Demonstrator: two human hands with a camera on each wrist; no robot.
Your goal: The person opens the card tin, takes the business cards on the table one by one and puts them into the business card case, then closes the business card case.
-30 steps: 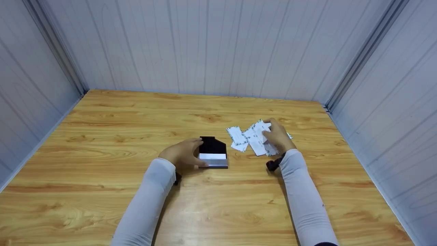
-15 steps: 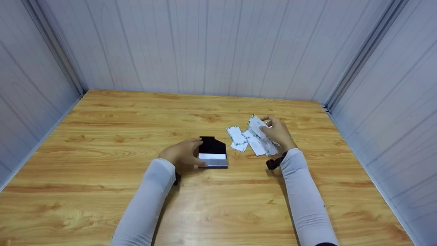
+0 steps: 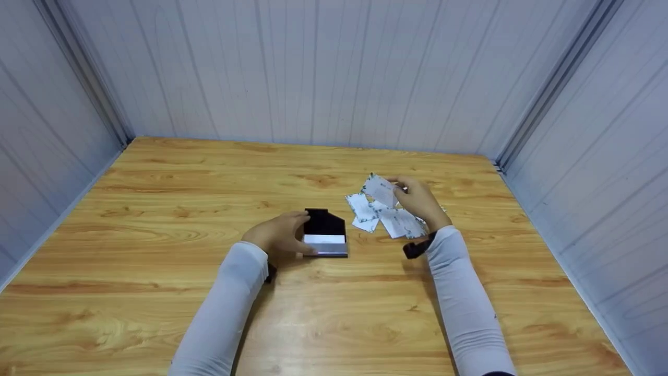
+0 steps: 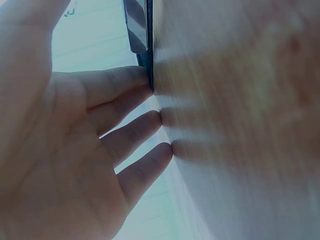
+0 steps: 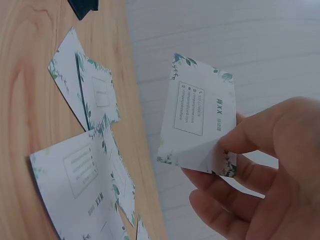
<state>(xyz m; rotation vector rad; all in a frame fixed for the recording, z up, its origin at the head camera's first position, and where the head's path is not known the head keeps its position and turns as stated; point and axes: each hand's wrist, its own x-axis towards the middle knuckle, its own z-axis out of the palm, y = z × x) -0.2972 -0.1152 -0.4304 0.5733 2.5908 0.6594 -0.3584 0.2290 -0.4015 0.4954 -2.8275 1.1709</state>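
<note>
My left hand (image 3: 276, 233) holds a black business card holder (image 3: 324, 224) with a silvery front at its left side. Its thumb lies along the front edge, and the fingers reach the back corner. In the left wrist view the lower fingertips (image 4: 165, 150) meet the tabletop beside the holder's edge. My right hand (image 3: 421, 202) pinches a white business card (image 5: 200, 115) between thumb and fingers. That card is raised and tilted, its printed face and green leaf corners showing in the right wrist view. Below it, several similar cards (image 3: 401, 223) lie loosely overlapping, right of the holder.
The wood-grain table (image 3: 156, 219) stretches out on every side of the hands. White ribbed panels (image 3: 292, 68) close it off at the back, left and right. A small black wrist camera (image 3: 416, 250) hangs under the right wrist, close to the loose cards.
The right hand has lifted the card off the pile and carried it up and left, turning its face more into view. The left hand and the holder have stayed in place.
</note>
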